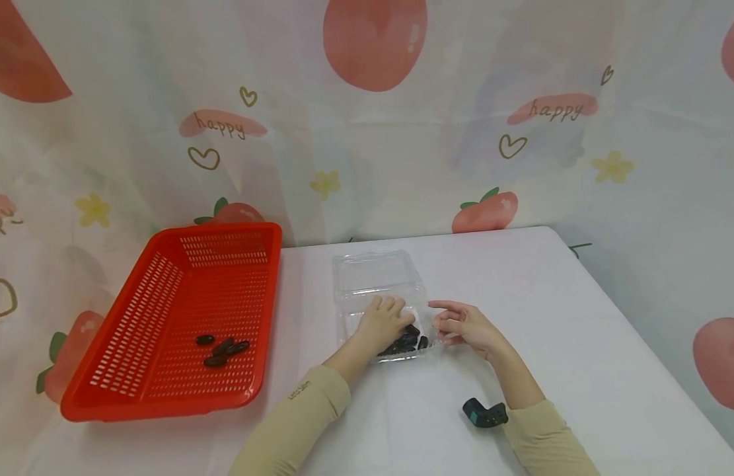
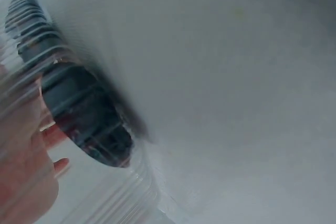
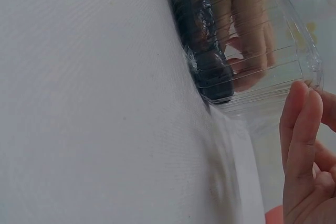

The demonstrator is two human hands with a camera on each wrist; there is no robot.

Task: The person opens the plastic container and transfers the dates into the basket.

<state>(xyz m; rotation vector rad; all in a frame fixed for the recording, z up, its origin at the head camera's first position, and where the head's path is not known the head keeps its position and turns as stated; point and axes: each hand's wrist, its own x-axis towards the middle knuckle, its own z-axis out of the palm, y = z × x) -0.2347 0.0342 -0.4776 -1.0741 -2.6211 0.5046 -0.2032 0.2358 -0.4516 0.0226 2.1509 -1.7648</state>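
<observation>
A clear plastic clamshell box [image 1: 396, 357] lies with its lid [image 1: 375, 272] folded back, holding several dark, oval, date-like fruits [image 1: 407, 340]. My left hand [image 1: 383, 325] reaches into the box from above, fingers spread over the fruits; the ribbed wall partly blurs it in the left wrist view. Beside the box's right edge is my right hand [image 1: 468, 328]. In the right wrist view, its fingertips [image 3: 298, 88] pinch the box's rim near a corner. Glossy dark fruits [image 3: 210, 61] press along the inside of the clear wall there.
A red slotted plastic basket [image 1: 270, 317] stands on the left, with several dark fruits [image 1: 222, 346] at its near end. A black strap-like device [image 1: 484, 414] lies by my right forearm. A printed cloth backdrop [image 1: 402, 152] rises behind the white table [image 1: 581, 370].
</observation>
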